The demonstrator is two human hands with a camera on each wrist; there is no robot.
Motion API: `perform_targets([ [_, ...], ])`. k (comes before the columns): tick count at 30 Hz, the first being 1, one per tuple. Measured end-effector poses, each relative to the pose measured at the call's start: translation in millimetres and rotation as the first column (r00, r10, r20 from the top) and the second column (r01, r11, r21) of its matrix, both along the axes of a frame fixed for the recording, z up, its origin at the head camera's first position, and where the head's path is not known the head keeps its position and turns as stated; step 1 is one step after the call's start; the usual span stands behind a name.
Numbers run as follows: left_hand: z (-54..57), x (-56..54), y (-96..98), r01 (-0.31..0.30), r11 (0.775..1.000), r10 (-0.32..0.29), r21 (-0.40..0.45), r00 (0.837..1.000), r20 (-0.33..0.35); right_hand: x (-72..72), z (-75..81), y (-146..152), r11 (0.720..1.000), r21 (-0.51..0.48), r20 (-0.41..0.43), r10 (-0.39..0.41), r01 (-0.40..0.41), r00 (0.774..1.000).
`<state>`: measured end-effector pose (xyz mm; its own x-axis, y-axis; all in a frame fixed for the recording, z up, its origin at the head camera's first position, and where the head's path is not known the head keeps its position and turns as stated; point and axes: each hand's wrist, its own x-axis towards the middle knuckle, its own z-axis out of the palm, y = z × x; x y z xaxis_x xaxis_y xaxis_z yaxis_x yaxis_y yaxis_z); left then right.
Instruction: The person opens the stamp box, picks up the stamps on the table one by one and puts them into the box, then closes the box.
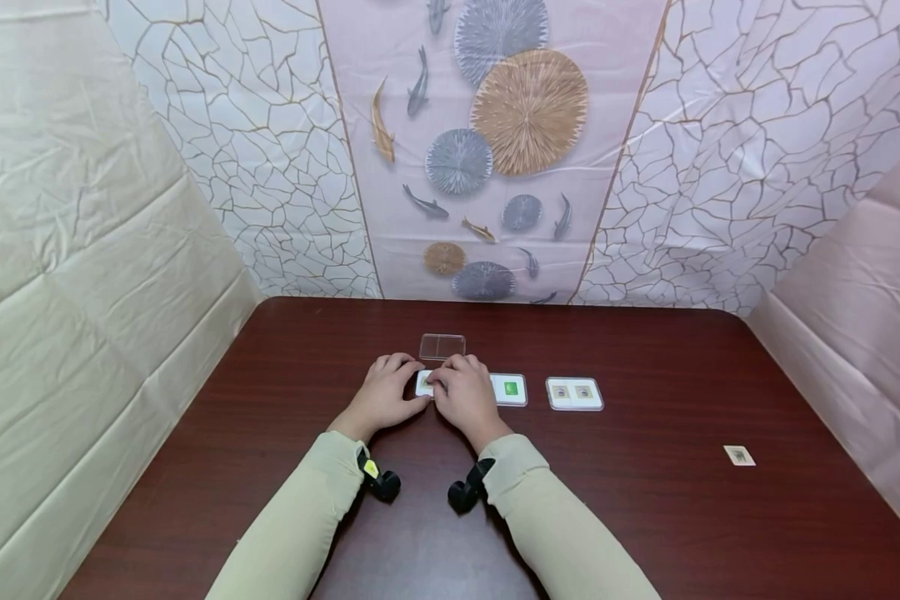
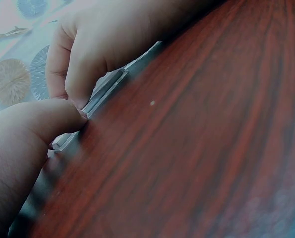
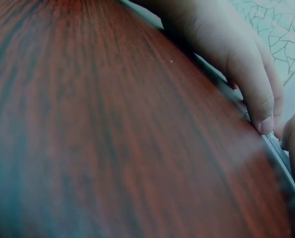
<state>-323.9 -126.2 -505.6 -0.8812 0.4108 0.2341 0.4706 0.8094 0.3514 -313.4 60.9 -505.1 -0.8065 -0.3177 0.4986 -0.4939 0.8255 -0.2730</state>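
Between the two hands lies a flat white-backed case (image 1: 422, 385), partly hidden by the fingers. My left hand (image 1: 385, 395) grips its left end, with the thumb along the near edge, as the left wrist view also shows. From the right, my right hand (image 1: 467, 397) reaches over it with curled fingers. Its fingertips pinch a small card at the case, mostly covered by them. Beside the right hand shows a white case part with a green square (image 1: 512, 388); whether it joins the gripped case is hidden. Behind the hands lies a clear lid (image 1: 442, 346).
To the right, another white case (image 1: 574, 394) holds two small stamp-like cards side by side. A loose small card (image 1: 739, 455) lies farther right on the dark red wooden table (image 1: 645, 500). Patterned cloth (image 1: 270, 150) hangs behind the table's far edge.
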Motion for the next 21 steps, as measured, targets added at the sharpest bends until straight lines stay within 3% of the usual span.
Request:
perform_targets([
  [6, -1.8, -0.8, -0.2, -0.003, 1.0, 0.003, 0.002, 1.0, 0.0, -1.7, -1.2, 0, 1.0, 0.015, 0.001, -0.002, 0.002, 1.0],
  [10, -2.8, -1.0, 0.9, -0.003, 1.0, 0.003, 0.01, 1.0, -0.01, -2.3, -2.0, 3, 0.995, -0.096, -0.033, 0.004, -0.007, 0.999],
  [13, -3.5, 0.2, 2.3, 0.001, 1.0, -0.001, 0.016, 1.0, -0.004, -1.1, -2.4, 9, 0.96, -0.278, -0.095, 0.016, -0.042, 0.995],
  [16, -3.7, 1.0, 3.9, 0.001, 1.0, -0.001, 0.014, 1.0, 0.007, 1.8, 0.0, 21, 0.892, -0.441, -0.196, 0.013, -0.1, 0.981],
  [18, -3.2, 0.1, 3.3, -0.002, 1.0, 0.002, 0.006, 1.0, 0.008, 2.2, 2.0, 34, 0.866, -0.483, -0.256, 0.004, -0.131, 0.967],
  [21, -0.1, 0.4, 1.0, -0.011, 1.0, 0.011, 0.002, 1.0, 0.016, 1.6, 3.3, 56, 0.861, -0.487, -0.315, -0.016, -0.147, 0.949],
])
